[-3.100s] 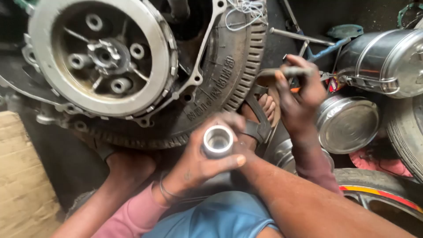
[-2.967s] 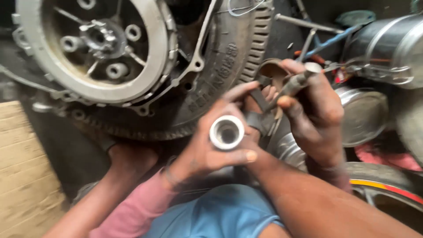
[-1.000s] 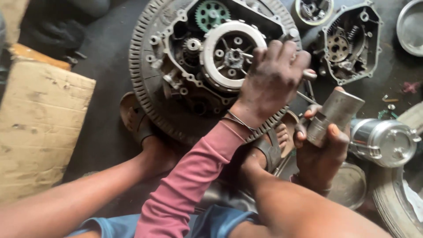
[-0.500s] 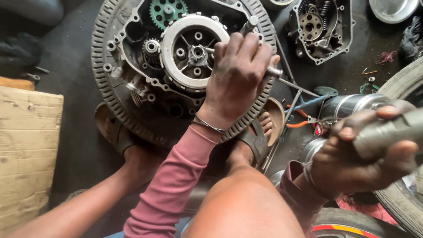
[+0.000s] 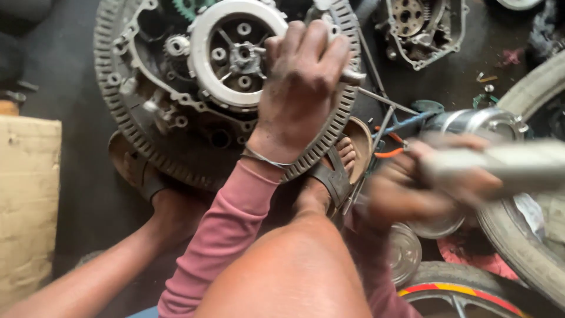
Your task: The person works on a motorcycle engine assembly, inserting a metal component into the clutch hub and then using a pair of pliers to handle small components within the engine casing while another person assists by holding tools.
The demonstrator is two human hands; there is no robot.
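My left hand (image 5: 300, 82), in a pink sleeve with a thin bangle, lies over the right side of a round silver clutch plate (image 5: 226, 53). Its fingers are curled around a thin metal rod (image 5: 353, 75) whose end sticks out to the right. The clutch sits in an open engine case (image 5: 170, 106) that rests inside a ribbed tyre (image 5: 112, 100). To the right and nearer the camera, my right hand (image 5: 424, 185) is blurred and grips a grey metal cylinder (image 5: 512, 165) pointing right. My knee hides the space between the hands.
My sandalled feet (image 5: 338, 162) rest against the tyre's lower edge. A cardboard sheet (image 5: 26, 200) lies at the left. A second engine cover (image 5: 421, 26) sits at the top right, above a chrome canister (image 5: 477, 123). A wheel tyre (image 5: 529, 241) and a round metal lid (image 5: 406, 253) are at the right.
My left hand went from holding up a short tube to pressing on the clutch plate. My right hand, with the cylinder, has swung out to the right. The view has shifted down.
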